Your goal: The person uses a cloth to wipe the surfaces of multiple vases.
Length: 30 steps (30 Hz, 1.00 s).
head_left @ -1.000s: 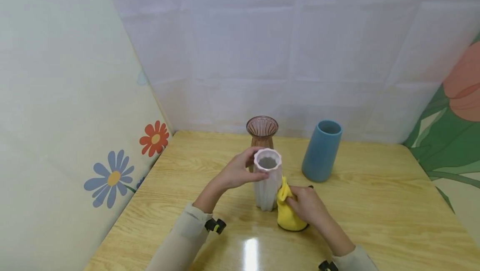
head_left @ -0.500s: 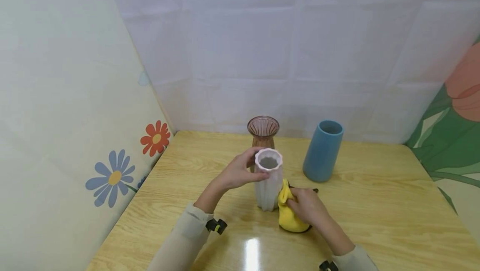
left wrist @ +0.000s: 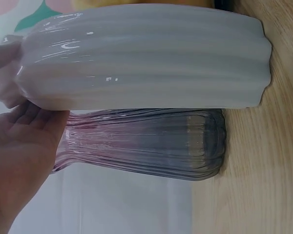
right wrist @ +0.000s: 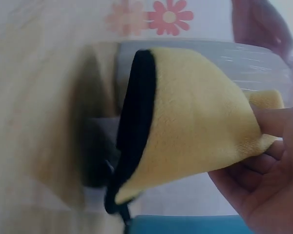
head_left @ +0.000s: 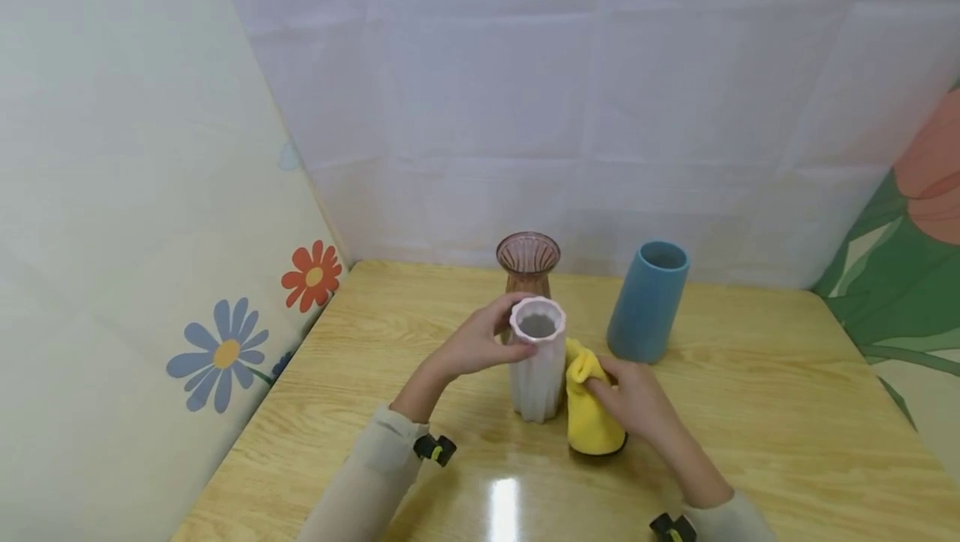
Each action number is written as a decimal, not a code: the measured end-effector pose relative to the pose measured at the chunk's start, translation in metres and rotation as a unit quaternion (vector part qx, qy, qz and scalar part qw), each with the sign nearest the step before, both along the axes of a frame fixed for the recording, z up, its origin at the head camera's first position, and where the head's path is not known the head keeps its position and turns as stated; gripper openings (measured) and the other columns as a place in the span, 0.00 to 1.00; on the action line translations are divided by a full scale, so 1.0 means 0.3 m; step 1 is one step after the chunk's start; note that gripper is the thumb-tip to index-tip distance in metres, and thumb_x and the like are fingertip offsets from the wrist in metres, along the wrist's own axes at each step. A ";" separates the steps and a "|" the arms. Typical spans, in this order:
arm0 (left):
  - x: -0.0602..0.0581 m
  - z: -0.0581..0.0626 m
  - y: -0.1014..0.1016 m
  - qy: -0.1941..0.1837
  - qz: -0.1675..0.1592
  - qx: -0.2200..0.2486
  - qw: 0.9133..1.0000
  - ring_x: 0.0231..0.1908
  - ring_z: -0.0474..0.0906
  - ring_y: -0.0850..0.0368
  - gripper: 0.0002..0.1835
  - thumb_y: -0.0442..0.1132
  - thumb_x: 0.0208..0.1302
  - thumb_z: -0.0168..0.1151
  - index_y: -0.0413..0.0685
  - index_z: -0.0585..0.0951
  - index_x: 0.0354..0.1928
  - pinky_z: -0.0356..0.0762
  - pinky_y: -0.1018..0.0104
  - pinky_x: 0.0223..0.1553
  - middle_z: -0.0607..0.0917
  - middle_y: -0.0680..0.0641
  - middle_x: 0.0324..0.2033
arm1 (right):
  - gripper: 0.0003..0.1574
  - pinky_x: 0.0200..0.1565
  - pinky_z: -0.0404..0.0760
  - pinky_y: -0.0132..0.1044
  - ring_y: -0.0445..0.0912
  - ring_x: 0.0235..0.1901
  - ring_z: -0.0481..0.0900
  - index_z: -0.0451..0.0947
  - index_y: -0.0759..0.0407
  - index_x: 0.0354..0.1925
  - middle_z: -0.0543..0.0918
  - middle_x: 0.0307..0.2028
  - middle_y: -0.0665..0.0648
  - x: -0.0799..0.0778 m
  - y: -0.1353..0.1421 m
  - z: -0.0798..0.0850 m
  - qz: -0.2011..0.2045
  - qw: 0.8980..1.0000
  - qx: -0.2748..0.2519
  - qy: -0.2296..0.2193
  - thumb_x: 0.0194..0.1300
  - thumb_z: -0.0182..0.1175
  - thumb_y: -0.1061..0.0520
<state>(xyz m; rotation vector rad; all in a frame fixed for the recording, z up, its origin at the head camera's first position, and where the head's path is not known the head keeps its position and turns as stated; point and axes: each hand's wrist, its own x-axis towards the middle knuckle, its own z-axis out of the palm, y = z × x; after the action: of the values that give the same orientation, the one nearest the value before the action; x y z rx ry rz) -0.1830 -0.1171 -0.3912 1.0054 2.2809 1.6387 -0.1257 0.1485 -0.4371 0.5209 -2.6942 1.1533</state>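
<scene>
A white ribbed vase with a scalloped rim stands upright on the table; its wall fills the top of the left wrist view. My left hand grips it just below the rim, thumb in front and fingers behind. In my right hand, a yellow cloth with a dark edge is pinched between thumb and fingers and hangs down close to the vase's right side. The right wrist view shows the cloth in front of the vase; whether they touch, I cannot tell.
Behind the white vase stands a pinkish ribbed glass vase, partly hidden. A blue vase is at the back right of the wooden table. A white sheet hangs behind, with flower-printed sheets at both sides.
My right hand has moved slightly right and up with the cloth, which now hangs straighter. The left hand and the white vase have stayed in place.
</scene>
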 end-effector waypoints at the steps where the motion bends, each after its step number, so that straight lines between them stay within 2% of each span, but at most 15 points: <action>1: -0.003 -0.002 -0.001 -0.001 -0.006 0.005 1.000 0.63 0.74 0.45 0.38 0.32 0.60 0.71 0.45 0.67 0.71 0.72 0.46 0.66 0.77 0.41 0.61 | 0.03 0.37 0.86 0.43 0.49 0.37 0.86 0.86 0.57 0.38 0.89 0.33 0.54 0.002 0.002 0.010 -0.001 1.000 -0.007 0.004 0.66 0.68 0.59; 3: -0.008 -0.006 -0.003 -0.004 -0.017 0.012 1.000 0.62 0.74 0.45 0.38 0.31 0.60 0.71 0.45 0.67 0.71 0.72 0.45 0.65 0.77 0.41 0.61 | 0.04 0.39 0.87 0.45 0.52 0.40 0.88 0.86 0.58 0.38 0.89 0.35 0.54 0.007 0.005 0.028 -0.003 1.000 -0.020 0.012 0.66 0.68 0.59; 8: -0.021 -0.011 -0.007 -0.004 -0.045 0.022 0.999 0.62 0.74 0.46 0.38 0.29 0.59 0.69 0.43 0.66 0.72 0.73 0.46 0.65 0.76 0.40 0.61 | 0.07 0.38 0.87 0.46 0.51 0.38 0.87 0.87 0.61 0.41 0.89 0.34 0.55 0.019 0.012 0.073 -0.019 0.998 -0.039 0.048 0.64 0.68 0.61; 11: -0.030 -0.013 -0.008 0.002 -0.059 0.025 0.998 0.63 0.73 0.46 0.39 0.28 0.59 0.68 0.42 0.64 0.73 0.74 0.48 0.64 0.76 0.39 0.62 | 0.11 0.39 0.88 0.48 0.53 0.38 0.88 0.86 0.65 0.44 0.90 0.35 0.59 0.020 0.014 0.094 -0.029 0.995 -0.051 0.080 0.63 0.68 0.64; 16: -0.032 -0.015 -0.013 0.009 -0.060 0.025 0.998 0.65 0.71 0.45 0.43 0.30 0.61 0.66 0.43 0.59 0.77 0.71 0.47 0.66 0.74 0.38 0.65 | 0.14 0.39 0.88 0.52 0.58 0.40 0.88 0.85 0.69 0.46 0.89 0.39 0.65 0.015 0.008 0.123 -0.033 0.988 -0.076 0.128 0.61 0.69 0.67; 21: -0.015 -0.017 -0.020 0.008 -0.016 0.027 0.999 0.67 0.69 0.44 0.46 0.32 0.58 0.70 0.43 0.58 0.77 0.65 0.43 0.70 0.70 0.40 0.69 | 0.12 0.37 0.88 0.47 0.53 0.37 0.88 0.86 0.68 0.43 0.89 0.36 0.61 0.004 -0.008 0.140 -0.038 0.982 -0.077 0.169 0.59 0.70 0.68; 26: 0.024 -0.012 -0.008 0.008 0.051 0.008 0.999 0.63 0.72 0.48 0.45 0.36 0.54 0.77 0.43 0.65 0.72 0.69 0.47 0.68 0.74 0.43 0.64 | 0.09 0.34 0.86 0.43 0.48 0.32 0.86 0.86 0.66 0.39 0.89 0.32 0.58 -0.013 -0.035 0.147 -0.026 0.980 -0.069 0.186 0.58 0.72 0.67; 30: 0.050 -0.004 0.009 0.011 0.077 -0.009 0.997 0.61 0.74 0.48 0.44 0.37 0.52 0.80 0.42 0.67 0.69 0.72 0.49 0.67 0.76 0.44 0.61 | 0.08 0.33 0.85 0.43 0.47 0.30 0.84 0.86 0.65 0.38 0.88 0.31 0.57 -0.020 -0.052 0.151 -0.021 0.981 -0.071 0.181 0.58 0.72 0.65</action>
<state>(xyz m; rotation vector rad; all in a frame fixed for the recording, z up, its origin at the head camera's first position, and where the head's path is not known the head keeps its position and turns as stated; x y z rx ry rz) -0.1681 -0.1145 -0.3922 0.8674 2.4369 1.6683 -0.1317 0.1329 -0.3919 0.5834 -2.2868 1.1054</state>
